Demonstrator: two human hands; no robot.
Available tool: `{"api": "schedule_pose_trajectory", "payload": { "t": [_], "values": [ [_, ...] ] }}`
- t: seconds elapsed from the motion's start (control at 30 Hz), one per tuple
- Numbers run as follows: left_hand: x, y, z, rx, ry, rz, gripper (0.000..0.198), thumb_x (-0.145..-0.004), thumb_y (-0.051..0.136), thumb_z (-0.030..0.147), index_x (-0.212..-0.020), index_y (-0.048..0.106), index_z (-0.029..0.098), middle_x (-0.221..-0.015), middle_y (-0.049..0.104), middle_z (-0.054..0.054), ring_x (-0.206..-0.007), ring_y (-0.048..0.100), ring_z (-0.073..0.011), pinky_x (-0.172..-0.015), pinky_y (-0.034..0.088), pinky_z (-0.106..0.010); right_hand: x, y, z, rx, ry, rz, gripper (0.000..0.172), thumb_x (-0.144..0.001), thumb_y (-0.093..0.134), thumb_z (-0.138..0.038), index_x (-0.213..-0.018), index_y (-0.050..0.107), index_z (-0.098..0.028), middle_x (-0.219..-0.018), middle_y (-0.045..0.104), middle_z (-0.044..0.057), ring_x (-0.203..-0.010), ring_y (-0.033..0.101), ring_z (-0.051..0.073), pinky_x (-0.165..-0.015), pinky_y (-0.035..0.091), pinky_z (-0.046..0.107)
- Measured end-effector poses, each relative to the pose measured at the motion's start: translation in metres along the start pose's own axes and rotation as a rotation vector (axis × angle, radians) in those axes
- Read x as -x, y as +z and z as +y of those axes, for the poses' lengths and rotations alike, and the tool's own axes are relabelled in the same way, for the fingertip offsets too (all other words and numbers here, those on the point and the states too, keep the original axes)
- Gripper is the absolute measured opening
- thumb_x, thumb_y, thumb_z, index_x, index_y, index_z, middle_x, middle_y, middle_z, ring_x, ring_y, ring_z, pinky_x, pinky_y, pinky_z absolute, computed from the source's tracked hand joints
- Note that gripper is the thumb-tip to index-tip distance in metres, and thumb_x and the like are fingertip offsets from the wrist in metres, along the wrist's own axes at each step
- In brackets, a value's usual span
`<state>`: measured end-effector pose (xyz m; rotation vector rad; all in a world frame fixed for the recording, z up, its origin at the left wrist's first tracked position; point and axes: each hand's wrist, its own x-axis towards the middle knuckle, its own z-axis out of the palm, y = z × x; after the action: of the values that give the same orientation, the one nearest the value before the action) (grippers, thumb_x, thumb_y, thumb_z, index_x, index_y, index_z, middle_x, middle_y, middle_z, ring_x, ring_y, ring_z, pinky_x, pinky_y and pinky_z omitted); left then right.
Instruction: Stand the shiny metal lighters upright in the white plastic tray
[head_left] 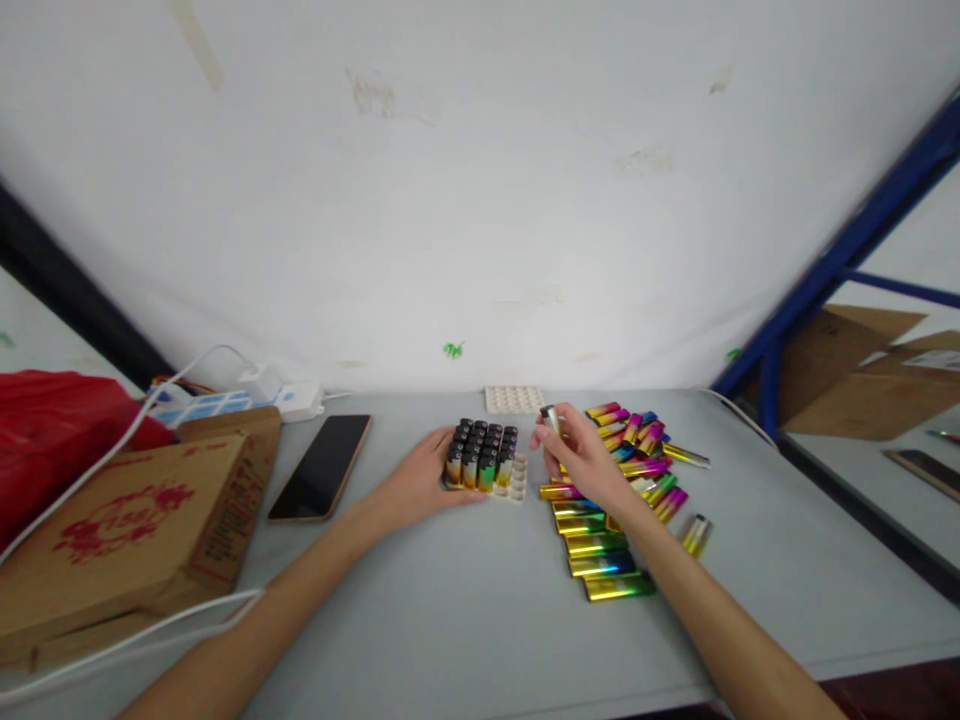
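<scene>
My left hand (418, 482) is closed around the left side of a pale tray (516, 488) with round holes. Several metallic-coloured lighters (481, 455) with black tops stand upright in it, in rows. Its right-hand holes hold nothing. Just right of the tray, my right hand (591, 460) pinches a single lighter (550, 416) between thumb and fingers, black end up. Under and beyond that hand spreads a loose pile of shiny lighters (645, 468), some laid side by side in a column toward me.
A second pale holed tray (514, 400) lies by the wall. To the left are a phone (322, 470), a cardboard box (127, 530), a red bag (67, 430), a power strip (217, 405) and white cables. A blue metal frame (825, 270) and cardboard boxes (862, 385) stand right.
</scene>
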<state>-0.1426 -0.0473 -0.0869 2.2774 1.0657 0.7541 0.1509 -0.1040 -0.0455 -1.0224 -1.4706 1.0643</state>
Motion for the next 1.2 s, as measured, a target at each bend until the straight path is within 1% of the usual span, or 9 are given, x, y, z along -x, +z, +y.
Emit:
{"api": "schedule_pose_trajectory", "payload": {
  "t": [0.1, 0.2, 0.3, 0.4, 0.53, 0.63, 0.73, 1.03, 1.2],
  "values": [
    [0.001, 0.0, 0.001, -0.001, 0.006, 0.004, 0.089, -0.076, 0.104, 0.055, -0.153, 0.07, 0.026, -0.158, 0.073, -0.013, -0.149, 0.068, -0.041, -0.137, 0.048, -0.056, 0.004, 0.013, -0.002, 0.01, 0.069, -0.082, 0.06, -0.097, 0.071, -0.086, -0.104, 0.056, -0.028, -0.073, 0.059, -0.008, -0.051, 0.038, 0.011, -0.045, 0.033, 0.024],
    [0.001, 0.0, 0.001, 0.002, 0.022, 0.008, 0.088, -0.077, 0.104, 0.054, -0.154, 0.07, 0.026, -0.158, 0.073, -0.013, -0.148, 0.069, -0.0421, -0.136, 0.049, -0.055, 0.005, 0.023, 0.0, 0.153, 0.062, -0.026, 0.068, -0.098, 0.061, -0.094, -0.086, 0.052, -0.027, -0.063, 0.043, -0.008, -0.056, 0.037, 0.013, -0.048, 0.032, 0.026],
    [0.001, 0.0, 0.0, 0.002, 0.029, 0.008, 0.09, -0.077, 0.104, 0.054, -0.156, 0.068, 0.029, -0.16, 0.071, -0.012, -0.15, 0.067, -0.0414, -0.137, 0.049, -0.055, 0.006, 0.029, -0.001, 0.245, 0.025, 0.018, 0.076, -0.098, 0.051, -0.098, -0.071, 0.045, -0.027, -0.063, 0.04, -0.005, -0.059, 0.037, 0.014, -0.05, 0.031, 0.027],
    [0.001, 0.0, -0.002, 0.0, 0.03, 0.002, 0.091, -0.078, 0.103, 0.055, -0.157, 0.067, 0.03, -0.16, 0.071, -0.011, -0.15, 0.067, -0.04, -0.137, 0.048, -0.055, 0.008, 0.031, -0.003, 0.326, -0.005, 0.05, 0.074, -0.102, 0.051, -0.09, -0.065, 0.042, -0.027, -0.059, 0.037, -0.005, -0.058, 0.036, 0.014, -0.052, 0.028, 0.028],
    [0.001, 0.0, -0.003, -0.004, 0.025, -0.009, 0.09, -0.078, 0.103, 0.054, -0.156, 0.067, 0.028, -0.161, 0.07, -0.014, -0.151, 0.066, -0.0404, -0.137, 0.047, -0.056, 0.01, 0.032, -0.004, 0.439, -0.049, 0.099, 0.062, -0.1, 0.059, -0.069, -0.06, 0.035, -0.028, -0.056, 0.032, -0.006, -0.056, 0.031, 0.012, -0.054, 0.023, 0.029],
    [0.0, 0.0, -0.002, -0.006, 0.019, -0.016, 0.088, -0.078, 0.104, 0.053, -0.154, 0.068, 0.026, -0.161, 0.07, -0.015, -0.152, 0.065, -0.0413, -0.138, 0.046, -0.057, 0.009, 0.034, -0.002, 0.457, -0.058, 0.101, 0.051, -0.097, 0.054, -0.057, -0.06, 0.034, -0.028, -0.056, 0.032, -0.006, -0.056, 0.031, 0.012, -0.055, 0.023, 0.03],
    [0.0, 0.0, 0.001, -0.004, 0.018, -0.018, 0.087, -0.079, 0.103, 0.052, -0.154, 0.067, 0.026, -0.16, 0.07, -0.015, -0.152, 0.065, -0.0412, -0.137, 0.047, -0.057, 0.009, 0.036, 0.0, 0.47, -0.053, 0.087, 0.046, -0.095, 0.053, -0.052, -0.061, 0.034, -0.028, -0.055, 0.034, -0.006, -0.056, 0.031, 0.012, -0.055, 0.023, 0.03],
    [0.001, 0.0, 0.0, -0.001, 0.025, 0.002, 0.086, -0.078, 0.104, 0.05, -0.153, 0.068, 0.028, -0.157, 0.072, -0.013, -0.149, 0.068, -0.0402, -0.136, 0.049, -0.057, 0.009, 0.037, -0.001, 0.501, -0.063, 0.083, 0.048, -0.1, 0.053, -0.056, -0.064, 0.036, -0.028, -0.054, 0.04, -0.005, -0.055, 0.036, 0.013, -0.056, 0.026, 0.03],
    [0.0, 0.0, 0.0, 0.006, 0.013, -0.001, 0.088, -0.077, 0.104, 0.054, -0.154, 0.069, 0.03, -0.157, 0.072, -0.012, -0.149, 0.068, -0.0406, -0.136, 0.049, -0.054, 0.012, 0.026, -0.017, 0.525, -0.089, 0.05, 0.038, -0.112, 0.051, -0.058, -0.09, 0.053, -0.028, -0.063, 0.053, -0.007, -0.057, 0.051, 0.017, -0.059, 0.035, 0.028]
  ]
}}
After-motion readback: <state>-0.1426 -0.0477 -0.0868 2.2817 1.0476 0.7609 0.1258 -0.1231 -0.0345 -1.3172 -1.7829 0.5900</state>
